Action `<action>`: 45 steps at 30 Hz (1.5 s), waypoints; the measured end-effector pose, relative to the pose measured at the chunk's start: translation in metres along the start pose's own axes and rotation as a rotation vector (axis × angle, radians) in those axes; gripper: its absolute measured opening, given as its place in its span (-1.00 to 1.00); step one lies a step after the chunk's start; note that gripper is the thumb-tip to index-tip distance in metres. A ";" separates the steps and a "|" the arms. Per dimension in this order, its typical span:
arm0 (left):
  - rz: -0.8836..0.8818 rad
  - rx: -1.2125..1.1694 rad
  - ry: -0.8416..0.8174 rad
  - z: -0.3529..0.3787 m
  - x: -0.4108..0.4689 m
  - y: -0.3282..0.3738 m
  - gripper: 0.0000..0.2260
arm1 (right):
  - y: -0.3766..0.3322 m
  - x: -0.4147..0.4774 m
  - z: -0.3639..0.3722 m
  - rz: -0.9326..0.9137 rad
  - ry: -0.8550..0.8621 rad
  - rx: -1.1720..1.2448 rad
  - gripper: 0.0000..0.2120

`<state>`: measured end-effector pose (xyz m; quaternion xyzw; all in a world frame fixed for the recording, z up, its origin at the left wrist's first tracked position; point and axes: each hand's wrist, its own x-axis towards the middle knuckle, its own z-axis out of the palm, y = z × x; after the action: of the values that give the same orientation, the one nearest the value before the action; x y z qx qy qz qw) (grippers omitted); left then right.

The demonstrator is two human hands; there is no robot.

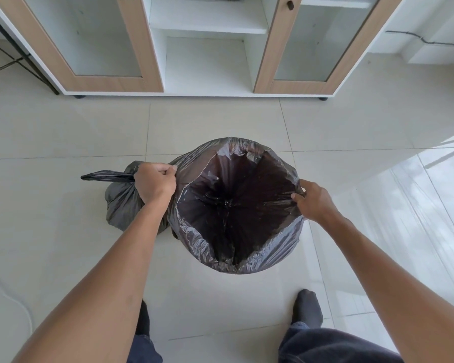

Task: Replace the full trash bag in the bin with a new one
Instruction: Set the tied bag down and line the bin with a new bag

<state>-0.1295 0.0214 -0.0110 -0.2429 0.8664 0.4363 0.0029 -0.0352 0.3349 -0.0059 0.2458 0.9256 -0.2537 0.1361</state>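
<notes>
Left hand [155, 183], right hand [313, 199]: opposite rim edges of new liner [247, 247] gripped, liner spread over hidden bin. Tied full bag [119, 203]: removed, touching the liner's left side. Outstanding, apparently: rim to be settled.

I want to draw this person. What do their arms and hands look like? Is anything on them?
The left arm and right arm are bare as far up as the picture shows, no sleeves. The left hand and right hand wear no gloves, and neither wrist has a watch or band. Lower down are dark blue jeans and dark grey socks.
</notes>
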 end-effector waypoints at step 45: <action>0.770 1.900 -0.829 0.077 -0.045 -0.043 0.04 | -0.008 0.016 0.103 -0.390 -0.338 -1.403 -0.09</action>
<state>-0.0877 0.0776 -0.0812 0.3090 0.7983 -0.3872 0.3425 -0.0402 0.2798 -0.0944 -0.1098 0.8634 0.3426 0.3537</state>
